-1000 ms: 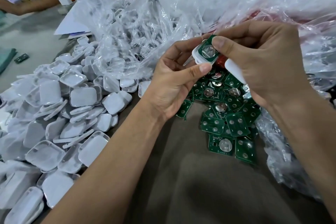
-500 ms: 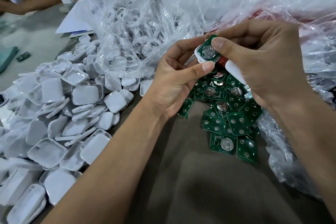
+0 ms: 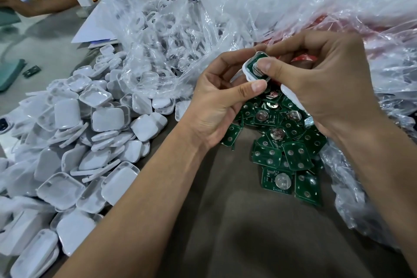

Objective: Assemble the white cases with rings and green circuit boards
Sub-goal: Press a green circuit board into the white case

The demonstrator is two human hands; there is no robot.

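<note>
The left hand [image 3: 216, 106] holds a white case [image 3: 248, 73] by its edges, up above the pile of green boards [image 3: 284, 153]. The right hand [image 3: 327, 88] curls its thumb [image 3: 268, 67] down on the board [image 3: 252, 63] inside the case.

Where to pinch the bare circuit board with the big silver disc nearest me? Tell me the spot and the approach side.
Pinch the circuit board by its two opposite side edges, coming from above. It lies flat and face-up at the pile's near edge, leaning on neighbouring boards, so its near edge is probably freest for the fingers.
</note>
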